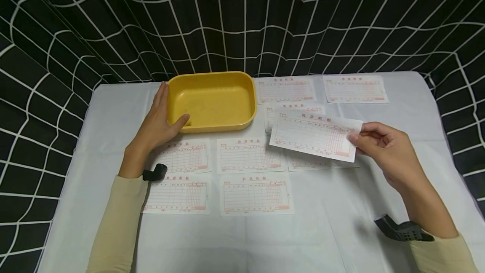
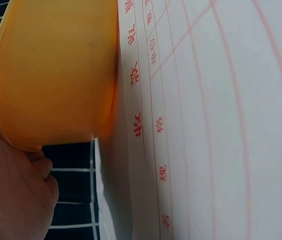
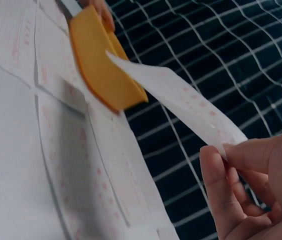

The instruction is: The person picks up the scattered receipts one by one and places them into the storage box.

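Note:
My right hand pinches the right edge of a printed paper receipt form between thumb and fingers. The form is held above the table, over other forms, and in the right wrist view it bends slightly. A shallow yellow plastic tray stands at the back of the table with nothing in it. My left hand grips the tray's left end, with the thumb over the front rim and the fingers along the outer side. In the left wrist view the tray's side wall hides part of the fingers.
Several similar forms lie flat on the white cloth, including a front one, a middle one and a back right one. The held form partly covers two. Black fabric with a white grid rises behind the table.

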Tool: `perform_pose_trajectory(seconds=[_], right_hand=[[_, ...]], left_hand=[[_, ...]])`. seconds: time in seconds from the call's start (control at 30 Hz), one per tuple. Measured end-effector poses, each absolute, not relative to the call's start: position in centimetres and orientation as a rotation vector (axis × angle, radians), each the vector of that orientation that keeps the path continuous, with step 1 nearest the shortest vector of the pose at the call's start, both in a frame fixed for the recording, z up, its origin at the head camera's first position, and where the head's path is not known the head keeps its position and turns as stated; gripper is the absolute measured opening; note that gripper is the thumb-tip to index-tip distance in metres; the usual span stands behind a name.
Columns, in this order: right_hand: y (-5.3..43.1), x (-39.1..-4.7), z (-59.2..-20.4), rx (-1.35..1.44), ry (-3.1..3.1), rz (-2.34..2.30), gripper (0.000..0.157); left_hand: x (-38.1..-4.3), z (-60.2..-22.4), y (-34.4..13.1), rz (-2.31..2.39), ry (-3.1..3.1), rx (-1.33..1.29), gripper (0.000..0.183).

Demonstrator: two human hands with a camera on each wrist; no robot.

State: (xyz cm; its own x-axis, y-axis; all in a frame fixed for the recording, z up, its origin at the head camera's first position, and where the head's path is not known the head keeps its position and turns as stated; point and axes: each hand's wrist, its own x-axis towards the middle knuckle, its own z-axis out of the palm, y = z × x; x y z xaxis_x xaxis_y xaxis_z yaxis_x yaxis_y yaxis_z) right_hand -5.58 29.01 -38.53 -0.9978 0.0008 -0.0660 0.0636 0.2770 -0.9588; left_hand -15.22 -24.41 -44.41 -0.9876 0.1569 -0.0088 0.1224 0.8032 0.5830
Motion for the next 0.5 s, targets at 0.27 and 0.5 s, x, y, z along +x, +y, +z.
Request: perform_pose_trajectory(seconds=[0.27,0.5], right_hand=[[25.5,-9.1,-37.6,0.014,2.315,-1.928,0.016],[22.6,-11.5,-36.7,0.015,2.345,-1.815,0.021]], left_hand=[[-15.1,-44.1,-24.6,0.925,2.925,0.209,0.107],[-15.2,-44.4,-24.2,0.941,2.918,0.209,0.107]])
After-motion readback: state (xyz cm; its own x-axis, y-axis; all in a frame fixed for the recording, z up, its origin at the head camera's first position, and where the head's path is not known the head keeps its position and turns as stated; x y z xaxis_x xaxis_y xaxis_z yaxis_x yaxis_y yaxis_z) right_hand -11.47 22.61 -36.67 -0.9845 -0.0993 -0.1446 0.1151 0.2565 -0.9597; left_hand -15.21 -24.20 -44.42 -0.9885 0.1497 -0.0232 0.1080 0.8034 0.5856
